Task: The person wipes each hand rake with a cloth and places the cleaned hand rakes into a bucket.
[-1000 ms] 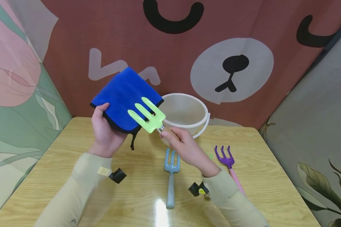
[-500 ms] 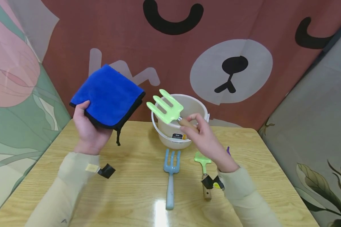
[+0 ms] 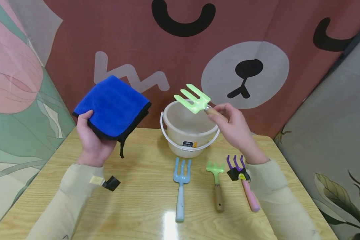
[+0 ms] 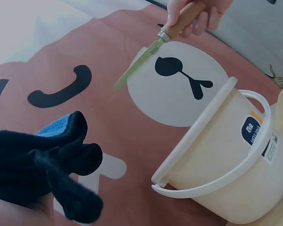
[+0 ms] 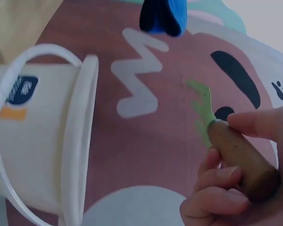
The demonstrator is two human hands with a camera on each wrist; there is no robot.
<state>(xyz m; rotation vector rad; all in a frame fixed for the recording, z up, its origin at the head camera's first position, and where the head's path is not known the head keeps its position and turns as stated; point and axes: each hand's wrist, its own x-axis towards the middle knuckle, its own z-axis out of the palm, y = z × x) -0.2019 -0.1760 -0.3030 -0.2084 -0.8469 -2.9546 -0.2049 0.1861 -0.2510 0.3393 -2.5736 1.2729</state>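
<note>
In the head view my left hand (image 3: 93, 143) grips a folded blue cloth (image 3: 112, 106) with black edging and a dangling black loop, raised above the table's left side. My right hand (image 3: 235, 130) pinches the wooden handle of a light green hand fork (image 3: 195, 99), its tines pointing up and left. The fork is held in the air over the rim of a cream bucket (image 3: 187, 133). From the right wrist view, thumb and fingers lie round the brown handle (image 5: 243, 162). The left wrist view shows the cloth's dark edge (image 4: 61, 155) close up.
On the wooden table (image 3: 138, 200) before the bucket lie a light blue fork (image 3: 180, 186), a small green rake (image 3: 217, 183) with wooden handle, and a purple rake (image 3: 249, 193) with pink handle, partly covered by the right wrist's camera. A bear-printed curtain (image 3: 180, 60) hangs behind.
The green fork moved away from the cloth, rightward and up over the bucket, in my right hand. My left hand drew the cloth to the left. The bucket handle and the table tools came into fuller view.
</note>
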